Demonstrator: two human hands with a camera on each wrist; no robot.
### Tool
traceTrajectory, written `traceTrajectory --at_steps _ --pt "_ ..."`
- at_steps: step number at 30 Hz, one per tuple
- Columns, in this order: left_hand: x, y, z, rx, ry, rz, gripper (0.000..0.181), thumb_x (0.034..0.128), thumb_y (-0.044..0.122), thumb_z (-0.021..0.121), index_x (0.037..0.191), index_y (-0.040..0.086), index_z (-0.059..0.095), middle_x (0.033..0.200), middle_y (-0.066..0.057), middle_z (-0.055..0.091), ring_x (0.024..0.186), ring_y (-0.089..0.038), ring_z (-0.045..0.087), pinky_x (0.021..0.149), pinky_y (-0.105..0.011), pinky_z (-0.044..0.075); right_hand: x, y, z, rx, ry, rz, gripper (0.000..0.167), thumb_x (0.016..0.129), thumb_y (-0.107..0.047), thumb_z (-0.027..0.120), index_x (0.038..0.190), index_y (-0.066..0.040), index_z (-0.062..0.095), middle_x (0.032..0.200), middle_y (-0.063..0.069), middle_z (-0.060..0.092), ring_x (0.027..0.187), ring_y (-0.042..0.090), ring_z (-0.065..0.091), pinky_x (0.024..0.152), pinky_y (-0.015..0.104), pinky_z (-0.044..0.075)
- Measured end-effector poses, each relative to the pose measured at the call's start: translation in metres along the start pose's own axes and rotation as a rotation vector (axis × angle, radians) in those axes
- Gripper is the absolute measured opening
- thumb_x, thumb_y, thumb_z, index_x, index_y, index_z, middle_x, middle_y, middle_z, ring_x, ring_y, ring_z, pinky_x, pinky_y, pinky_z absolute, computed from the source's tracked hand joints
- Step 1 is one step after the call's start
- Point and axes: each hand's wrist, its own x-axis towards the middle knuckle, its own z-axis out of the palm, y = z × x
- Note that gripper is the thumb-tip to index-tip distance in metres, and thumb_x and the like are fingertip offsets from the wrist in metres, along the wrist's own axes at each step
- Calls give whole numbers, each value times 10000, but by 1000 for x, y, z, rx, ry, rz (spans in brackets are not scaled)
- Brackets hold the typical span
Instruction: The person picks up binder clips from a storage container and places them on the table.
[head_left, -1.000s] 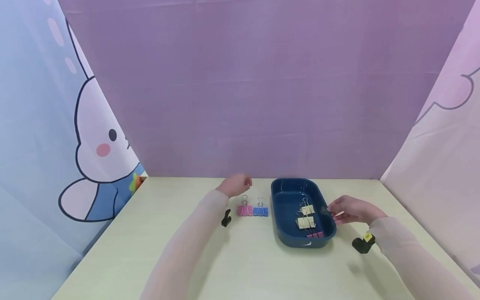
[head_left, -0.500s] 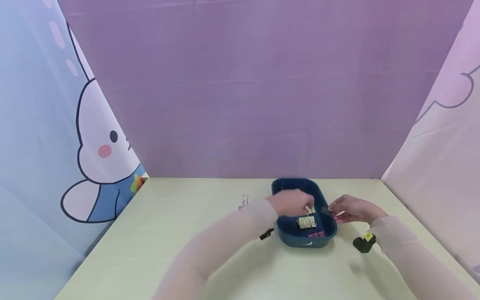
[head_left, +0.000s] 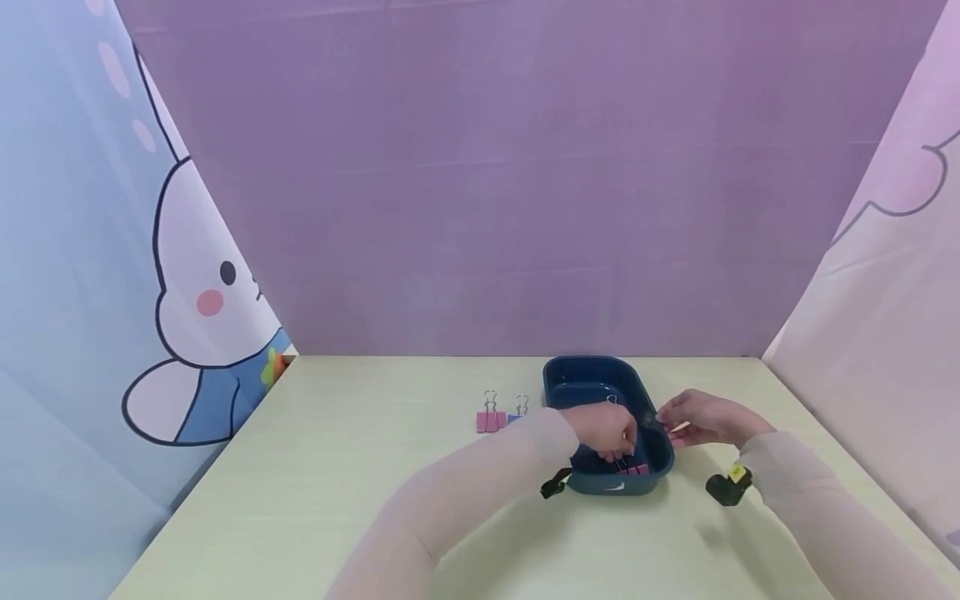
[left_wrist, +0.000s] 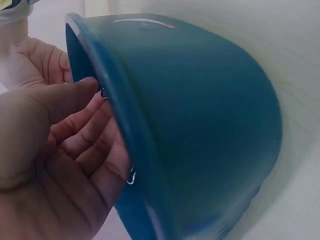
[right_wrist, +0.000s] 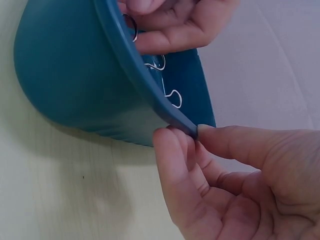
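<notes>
Widest of all is the purple backdrop (head_left: 495,183), hanging flat behind the table (head_left: 360,450), which has a pale wood-grain top. A light blue curtain printed with a white rabbit (head_left: 195,275) covers the left side, and a pale pink curtain (head_left: 877,333) the right. Two pale sleeves reach in from below: the left sleeve (head_left: 450,492) slants across to the tray, the right sleeve (head_left: 840,525) comes up from the lower right corner.

The dark blue plastic tray (head_left: 647,485) rests on the table right of centre, rounded at the corners, with a white swoosh on its near wall. At its right side the right hand (head_left: 708,418) pinches the rim between thumb and fingers. The left hand (head_left: 604,427) is down inside, thumb and fingers partly bent near a wire handle (left_wrist: 104,94); whether it grips a clip I cannot tell. Each wrist carries a small black device.

Smallest are the binder clips. A pink binder clip (head_left: 491,422) stands on the table left of the tray, next to a blue binder clip (head_left: 514,418) partly covered by the left sleeve. Another pink clip (head_left: 637,470) lies in the tray's near end, just beside the left hand, and more wire handles (right_wrist: 174,98) show within
</notes>
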Motion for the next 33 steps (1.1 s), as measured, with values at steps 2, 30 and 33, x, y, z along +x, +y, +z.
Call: traceTrajectory --at_steps 2,30,33 --pt "-1 0 0 -47 14 -2 105 961 174 604 883 130 658 734 38 671 614 -51 644 555 -136 498 0 0 0 4 -6 -5 283 982 -58 458 1132 161 555 833 43 619 738 121 621 696 257 577" --pt "-6 -40 -11 -732 12 0 117 937 20 590 893 -34 685 681 -72 635 598 -133 598 703 -313 586 3 3 -1 -9 10 0 333 990 -67 455 1193 193 504 901 77 628 743 129 629 704 277 583" --pt "-10 -45 -15 -783 -1 -10 123 941 42 594 902 -31 685 693 -69 635 616 -131 597 791 -368 581 3 4 -2 -8 13 0 337 990 -70 462 1198 191 502 888 71 633 742 131 629 698 276 582"
